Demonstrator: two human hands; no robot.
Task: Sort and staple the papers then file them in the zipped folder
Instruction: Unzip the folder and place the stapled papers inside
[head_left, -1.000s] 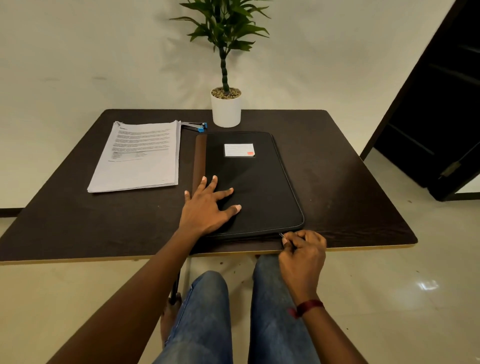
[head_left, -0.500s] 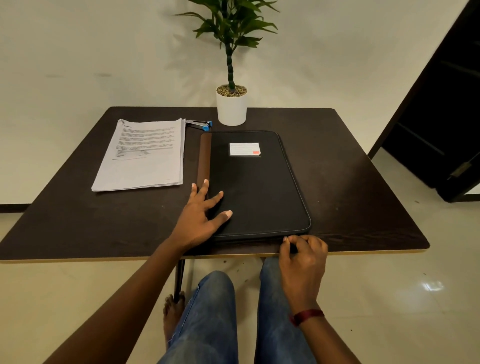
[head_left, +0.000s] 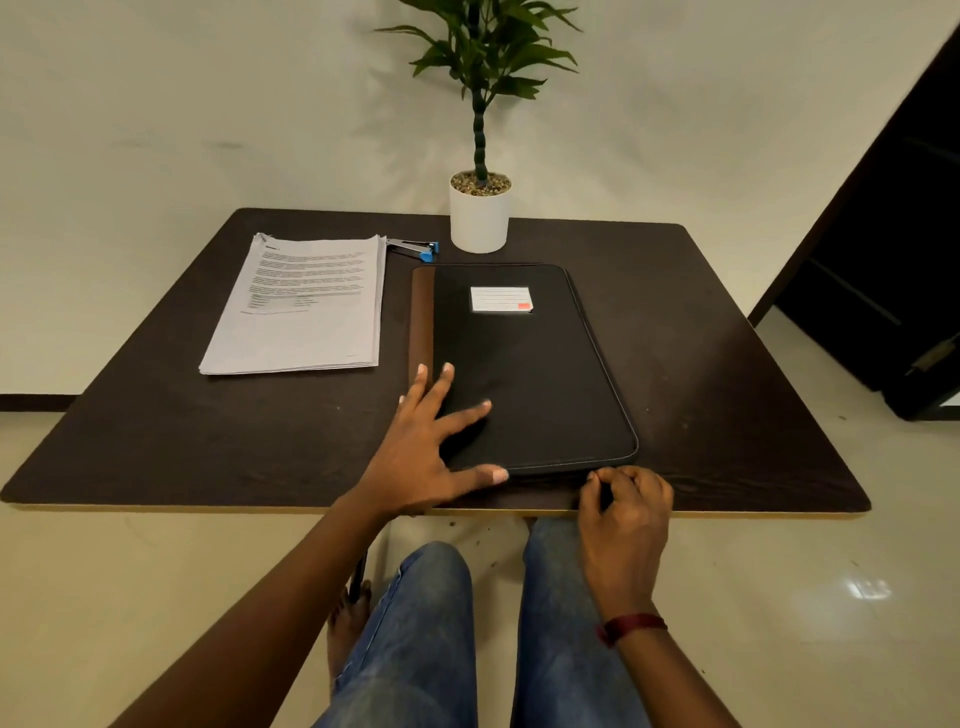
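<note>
R hand (head_left: 623, 514) is curled tight, thumb & forefinger pinched together right at the near edge of the zipped folder (head_left: 519, 364), close to its near-R corner. A sec ago I could see the zip pull btwn those fingers. Now they cover it, so I'm taking it as gripped but can't confirm. The hand has barely shifted along the edge.

L hand (head_left: 415, 457) lies flat, fingers spread, pinning the folder's near-L part. It has slid back twd me, thumb now at the near edge instead of out on the cover.

Folder sits closed on the bench (head_left: 727, 364), no gap showing. Papers (head_left: 306, 306) lie stacked to its L, untouched, w/ the stapler (head_left: 415, 248) just beyond them by the plant pot (head_left: 479, 218).

My read: zip hasn't started running yet, and sorting & stapling are both still to do.
</note>
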